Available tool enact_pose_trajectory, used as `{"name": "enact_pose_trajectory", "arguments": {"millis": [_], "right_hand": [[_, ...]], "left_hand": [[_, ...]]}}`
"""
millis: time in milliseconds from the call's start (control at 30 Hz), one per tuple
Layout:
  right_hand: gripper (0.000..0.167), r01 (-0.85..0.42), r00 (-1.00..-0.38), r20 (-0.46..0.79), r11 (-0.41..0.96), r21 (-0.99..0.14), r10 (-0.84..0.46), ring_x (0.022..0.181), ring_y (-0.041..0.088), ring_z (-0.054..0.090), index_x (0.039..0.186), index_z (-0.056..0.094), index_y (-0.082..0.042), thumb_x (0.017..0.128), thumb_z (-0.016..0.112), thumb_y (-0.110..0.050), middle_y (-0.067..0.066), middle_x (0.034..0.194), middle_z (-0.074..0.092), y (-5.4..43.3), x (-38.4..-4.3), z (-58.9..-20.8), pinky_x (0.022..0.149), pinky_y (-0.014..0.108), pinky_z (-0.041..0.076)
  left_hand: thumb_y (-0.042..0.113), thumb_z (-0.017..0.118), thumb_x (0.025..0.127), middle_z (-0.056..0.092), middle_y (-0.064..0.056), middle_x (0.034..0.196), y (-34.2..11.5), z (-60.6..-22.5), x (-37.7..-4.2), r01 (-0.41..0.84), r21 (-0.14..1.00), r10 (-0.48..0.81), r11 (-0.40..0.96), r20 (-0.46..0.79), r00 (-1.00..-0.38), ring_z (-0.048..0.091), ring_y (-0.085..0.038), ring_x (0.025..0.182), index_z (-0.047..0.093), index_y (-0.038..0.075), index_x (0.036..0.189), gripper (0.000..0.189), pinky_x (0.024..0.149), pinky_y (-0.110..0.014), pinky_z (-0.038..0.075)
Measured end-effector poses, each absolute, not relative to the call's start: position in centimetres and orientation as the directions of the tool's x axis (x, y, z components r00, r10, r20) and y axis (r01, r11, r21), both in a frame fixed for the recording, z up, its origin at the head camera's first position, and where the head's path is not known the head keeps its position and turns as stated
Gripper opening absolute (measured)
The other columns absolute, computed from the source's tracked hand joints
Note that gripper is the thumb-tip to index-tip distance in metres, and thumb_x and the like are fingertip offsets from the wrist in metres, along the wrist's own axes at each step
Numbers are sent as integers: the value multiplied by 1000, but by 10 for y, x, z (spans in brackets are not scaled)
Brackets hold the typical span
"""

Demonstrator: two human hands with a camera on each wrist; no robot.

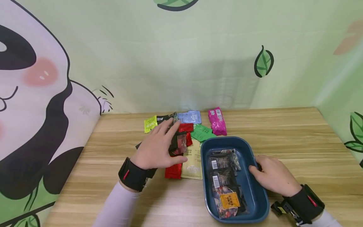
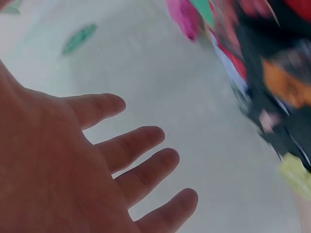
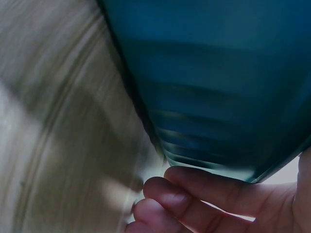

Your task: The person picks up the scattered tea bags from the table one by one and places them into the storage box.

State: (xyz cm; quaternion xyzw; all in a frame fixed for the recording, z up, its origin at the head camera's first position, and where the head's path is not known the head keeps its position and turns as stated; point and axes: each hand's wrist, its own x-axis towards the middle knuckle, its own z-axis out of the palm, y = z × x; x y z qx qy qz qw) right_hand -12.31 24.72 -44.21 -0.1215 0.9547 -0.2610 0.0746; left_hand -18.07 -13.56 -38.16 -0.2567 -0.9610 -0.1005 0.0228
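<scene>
My left hand [image 1: 157, 147] is spread with fingers straight over a pile of small packets, and nothing is in its grasp. In the left wrist view its palm faces the camera, apart from the packets. Under and around it lie black packets [image 1: 181, 145], red packets [image 1: 173, 171] and a cream packet [image 1: 194, 160]; the hand hides part of the pile. At the right, my right hand [image 1: 275, 175] grips the side of a blue plastic bin [image 1: 256, 201], thumb over the rim and fingers [image 3: 204, 187] against the outside. Several dark packets [image 1: 222, 176] lie inside the bin.
Behind the pile are a yellow-green packet [image 1: 150, 124], light blue packets [image 1: 193, 117] and green packets [image 1: 202, 132]. A magenta packet [image 1: 217, 121] lies just behind the bin. The wooden table [image 1: 306, 138] ends at a printed cloth backdrop [image 1: 175, 69].
</scene>
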Motion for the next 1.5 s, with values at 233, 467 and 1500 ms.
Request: {"name": "enact_pose_trajectory", "arguments": {"millis": [233,467,1500], "right_hand": [[14,-186,-961,-81,838,-513,-263,60,12,49,94,68,-12,102,61,-22,-1,69,51,247,-124,-440,56,27,34],[20,-185,-960,-87,837,-515,-265,62,12,51,107,72,-6,102,61,-22,-2,72,55,248,-124,-441,59,28,37],[19,-173,-960,-101,838,-518,-260,61,12,51,106,71,-8,102,60,-22,-1,71,55,247,-124,-441,56,27,35]], "left_hand": [[70,74,77,31,-21,166,-173,-386,-203,326,207,337,922,-21,-941,36,-50,149,25,16,165,115,116,-68,35],[66,77,77,37,-27,162,-199,-399,-219,207,154,230,966,-145,-962,41,-50,145,32,10,163,112,108,-68,45],[45,89,69,58,-18,127,-215,-422,-231,115,142,145,983,-224,-964,58,-32,105,56,2,141,89,93,-53,54]]}}
